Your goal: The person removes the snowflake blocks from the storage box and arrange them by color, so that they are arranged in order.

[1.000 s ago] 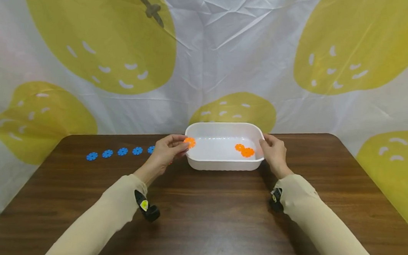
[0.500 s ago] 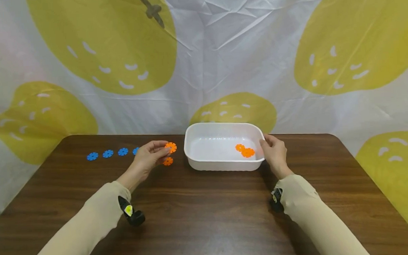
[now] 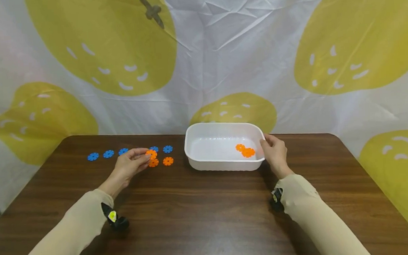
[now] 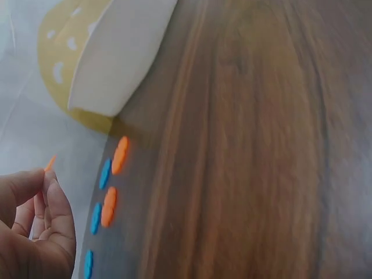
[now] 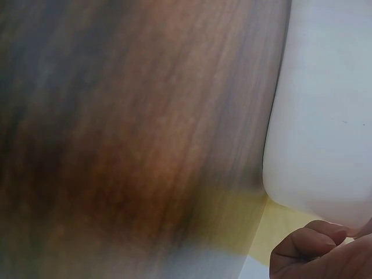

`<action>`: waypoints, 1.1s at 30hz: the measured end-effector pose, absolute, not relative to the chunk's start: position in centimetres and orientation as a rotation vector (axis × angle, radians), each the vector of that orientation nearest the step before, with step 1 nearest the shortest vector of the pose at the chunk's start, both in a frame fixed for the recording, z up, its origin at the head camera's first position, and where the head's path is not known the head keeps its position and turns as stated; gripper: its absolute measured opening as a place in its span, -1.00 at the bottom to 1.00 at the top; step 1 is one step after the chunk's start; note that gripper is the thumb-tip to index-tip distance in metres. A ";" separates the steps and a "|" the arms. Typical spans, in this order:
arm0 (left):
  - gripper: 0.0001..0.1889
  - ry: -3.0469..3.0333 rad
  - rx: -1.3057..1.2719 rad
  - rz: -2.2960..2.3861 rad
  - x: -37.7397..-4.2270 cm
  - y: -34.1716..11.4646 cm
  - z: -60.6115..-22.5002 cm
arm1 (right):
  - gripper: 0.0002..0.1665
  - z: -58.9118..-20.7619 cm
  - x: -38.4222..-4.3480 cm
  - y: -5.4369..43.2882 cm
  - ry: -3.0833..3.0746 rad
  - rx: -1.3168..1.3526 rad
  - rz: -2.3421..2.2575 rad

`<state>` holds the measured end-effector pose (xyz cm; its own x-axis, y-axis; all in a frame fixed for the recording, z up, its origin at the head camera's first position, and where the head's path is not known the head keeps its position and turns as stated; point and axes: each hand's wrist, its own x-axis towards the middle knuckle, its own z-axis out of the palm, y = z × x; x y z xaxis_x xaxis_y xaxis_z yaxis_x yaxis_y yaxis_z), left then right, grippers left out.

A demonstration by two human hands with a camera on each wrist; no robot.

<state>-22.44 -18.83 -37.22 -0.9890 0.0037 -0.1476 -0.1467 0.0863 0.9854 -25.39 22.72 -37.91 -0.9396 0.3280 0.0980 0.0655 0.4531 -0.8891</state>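
Between thumb and fingers my left hand [image 3: 128, 167] pinches an orange notched disc [image 3: 151, 153], raised above the table. In the left wrist view that disc [image 4: 50, 163] shows edge-on at the fingertips. Just beyond and below it, two orange discs [image 3: 168, 161] lie side by side on the wood. Behind them runs a row of blue notched discs [image 3: 168, 149], partly hidden by my left hand. My right hand [image 3: 274, 154] grips the right end of a white plastic basin [image 3: 223, 166]. Inside the basin, near its right end, lie orange discs [image 3: 248, 152] that touch or overlap.
The brown wooden table [image 3: 209, 219] meets a hanging white cloth [image 3: 200, 66] printed with yellow lemons at its back edge. The basin stands near that edge, right of the disc rows. A dark wrist camera [image 3: 115, 217] is strapped on my left sleeve.
My left hand has moved left from the basin's left rim, carrying the orange disc over the rows and uncovering orange and blue discs. The right hand and basin stay put.
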 end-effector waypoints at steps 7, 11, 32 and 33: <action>-0.45 2.264 -0.180 2.030 -22.2 -20.1 -37.7 | -0.53 -37.9 -25.4 22.7 -2.444 -0.336 1.478; -0.46 2.305 -0.182 1.984 -22.2 -20.6 -37.8 | -0.53 -37.9 -25.4 22.7 -2.447 -0.340 1.497; -0.56 2.539 -0.149 1.766 -22.4 -22.5 -38.4 | -0.52 -38.1 -25.5 22.8 -2.451 -0.326 1.489; -0.57 2.552 -0.148 1.752 -22.4 -22.5 -38.4 | -0.52 -38.0 -25.5 22.8 -2.450 -0.326 1.488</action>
